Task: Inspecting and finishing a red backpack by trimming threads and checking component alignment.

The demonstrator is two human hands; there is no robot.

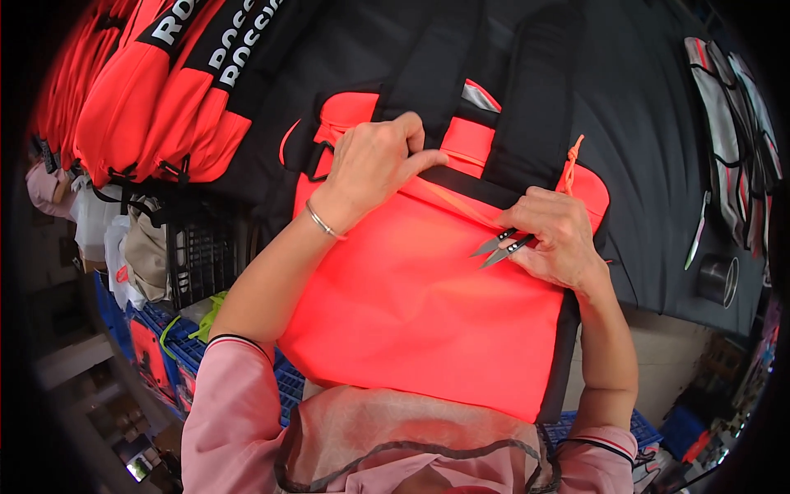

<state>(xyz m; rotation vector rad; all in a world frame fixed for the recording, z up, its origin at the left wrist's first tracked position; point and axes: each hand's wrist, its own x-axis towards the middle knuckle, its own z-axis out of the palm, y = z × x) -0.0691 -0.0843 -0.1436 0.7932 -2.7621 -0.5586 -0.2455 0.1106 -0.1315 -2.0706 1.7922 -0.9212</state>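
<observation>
- While the neon-orange bag (428, 305) is lying on the worktop (658, 165), the left hand (370, 160) is pinching its top seam.
- The right hand (555, 239) is gripping thread snips (500, 247), blades parted, apparently trimming; closing precisely on thread seems needed.

The right hand (553, 237) covers the handles of the small snips (500, 248), so only the two blades show. The left hand (374, 160) hides part of the red bag (411, 313) under it. The bag's bottom edge goes behind the person's apron (395, 436). The stack of red and black bags (156, 90) is cut off at the top.
</observation>
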